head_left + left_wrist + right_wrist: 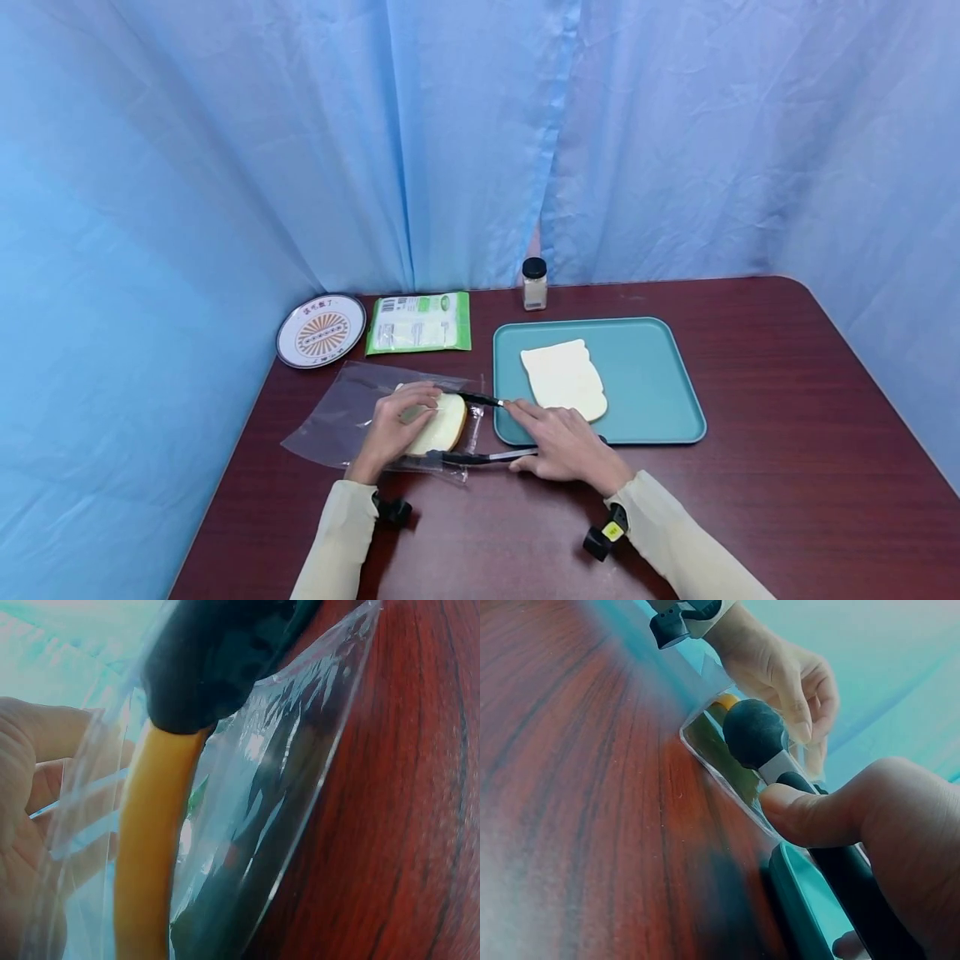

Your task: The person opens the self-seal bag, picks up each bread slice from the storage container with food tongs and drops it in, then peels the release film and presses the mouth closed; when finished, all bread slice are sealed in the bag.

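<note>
My right hand (566,446) grips a pair of tongs (465,457) with black tips and metal arms. The tips lie along two sides of a bread slice (448,421) with a brown crust, in the mouth of a clear plastic bag (326,421). My left hand (390,427) is over the bread, its thumb and fingers pinching the bag's film. Close up in the left wrist view, one dark tong tip (202,675) touches the crust (150,847). Another bread slice (564,379) lies flat on a teal tray (652,379) beside the right hand.
At the back left stand a patterned plate (322,331) and a green-and-white packet (420,323). Behind the tray is a small jar (535,287) with a black lid. Blue curtains (465,150) border the dark red wooden table (772,375).
</note>
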`<state>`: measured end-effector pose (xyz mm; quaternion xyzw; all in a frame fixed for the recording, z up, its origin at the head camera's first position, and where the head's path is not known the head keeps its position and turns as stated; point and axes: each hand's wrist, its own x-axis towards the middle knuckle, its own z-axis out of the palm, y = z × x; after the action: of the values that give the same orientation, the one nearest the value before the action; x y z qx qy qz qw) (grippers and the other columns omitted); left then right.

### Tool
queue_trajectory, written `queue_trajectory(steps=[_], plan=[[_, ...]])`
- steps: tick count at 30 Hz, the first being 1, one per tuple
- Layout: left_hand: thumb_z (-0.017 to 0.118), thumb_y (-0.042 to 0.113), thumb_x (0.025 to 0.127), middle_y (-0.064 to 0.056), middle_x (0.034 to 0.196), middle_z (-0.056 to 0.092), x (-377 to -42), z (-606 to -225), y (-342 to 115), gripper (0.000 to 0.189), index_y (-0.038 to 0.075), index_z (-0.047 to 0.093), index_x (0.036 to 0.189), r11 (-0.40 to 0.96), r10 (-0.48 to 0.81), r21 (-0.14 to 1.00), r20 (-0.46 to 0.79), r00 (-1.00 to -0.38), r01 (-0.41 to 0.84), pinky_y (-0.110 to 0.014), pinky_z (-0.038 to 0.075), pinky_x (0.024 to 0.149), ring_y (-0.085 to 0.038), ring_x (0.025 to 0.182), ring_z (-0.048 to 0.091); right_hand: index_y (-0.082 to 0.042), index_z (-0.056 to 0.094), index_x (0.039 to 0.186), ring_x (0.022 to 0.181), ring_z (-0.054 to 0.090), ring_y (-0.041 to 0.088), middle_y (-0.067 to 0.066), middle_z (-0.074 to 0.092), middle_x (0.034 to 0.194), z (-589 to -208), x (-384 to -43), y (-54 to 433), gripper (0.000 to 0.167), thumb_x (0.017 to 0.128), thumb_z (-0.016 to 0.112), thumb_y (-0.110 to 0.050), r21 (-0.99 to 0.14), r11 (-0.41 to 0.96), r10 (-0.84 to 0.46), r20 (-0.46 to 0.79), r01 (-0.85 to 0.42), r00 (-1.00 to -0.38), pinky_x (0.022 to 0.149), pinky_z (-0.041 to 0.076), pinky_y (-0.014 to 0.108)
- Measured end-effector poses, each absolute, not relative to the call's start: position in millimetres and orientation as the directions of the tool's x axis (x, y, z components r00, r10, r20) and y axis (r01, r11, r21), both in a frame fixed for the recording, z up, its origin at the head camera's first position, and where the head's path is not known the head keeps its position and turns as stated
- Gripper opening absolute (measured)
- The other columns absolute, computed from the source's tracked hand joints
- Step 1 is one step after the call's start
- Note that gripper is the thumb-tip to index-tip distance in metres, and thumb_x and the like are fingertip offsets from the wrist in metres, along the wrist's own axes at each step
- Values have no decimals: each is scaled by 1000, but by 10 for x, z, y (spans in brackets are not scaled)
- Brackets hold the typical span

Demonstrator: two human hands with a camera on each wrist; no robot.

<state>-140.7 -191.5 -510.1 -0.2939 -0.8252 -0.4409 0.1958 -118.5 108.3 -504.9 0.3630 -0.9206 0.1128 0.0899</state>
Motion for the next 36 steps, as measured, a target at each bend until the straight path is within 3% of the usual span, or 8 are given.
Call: queue_trajectory(steps=[10,12,18,25,30,36], plan=[[78,-10,77,-18,102,77,-1416,-5125,-1908,16,2,77,87,413,316,631,577,-753,657,-20,51,104,-38,105,70,-11,52,145,87,75,26,10,66,135,-5077,-1154,1059,85,80,75,-60,-161,716,-621,297,-679,-725,61,60,39],[78,-12,75,-19,100,77,-1415,-5130,-1898,17,1,77,86,419,311,624,585,-749,660,-23,52,103,-39,103,70,-11,52,145,85,74,26,9,66,135,-5080,-1152,1048,85,79,75,-60,-155,714,-623,302,-682,-721,61,60,39],[77,-19,70,-25,97,75,-1398,-5095,-1843,18,-6,74,82,431,305,614,591,-747,662,-49,52,99,-46,101,69,-10,52,145,87,74,26,10,66,135,-5076,-1150,1004,86,79,75,-61,-136,717,-629,298,-684,-718,61,60,39],[75,-22,70,-29,96,74,-1288,-4846,-1758,17,-11,73,82,414,313,622,588,-746,664,-36,54,100,-50,100,67,-10,51,146,94,74,30,12,65,136,-5059,-1135,956,86,80,74,-61,-149,740,-607,272,-656,-746,65,61,42],[74,-24,69,-30,94,73,-1258,-4766,-1739,17,-12,72,81,402,316,599,619,-719,693,-44,55,94,-51,96,66,-10,51,146,96,74,30,12,65,137,-5058,-1127,944,87,80,74,-61,-151,752,-596,258,-641,-760,67,62,42],[74,-23,70,-30,96,73,-1287,-4825,-1748,16,-13,72,82,407,310,608,610,-729,681,-43,54,96,-50,96,67,-9,51,146,96,74,31,13,64,137,-5045,-1126,931,86,80,74,-60,-159,759,-590,243,-631,-770,67,61,43]])
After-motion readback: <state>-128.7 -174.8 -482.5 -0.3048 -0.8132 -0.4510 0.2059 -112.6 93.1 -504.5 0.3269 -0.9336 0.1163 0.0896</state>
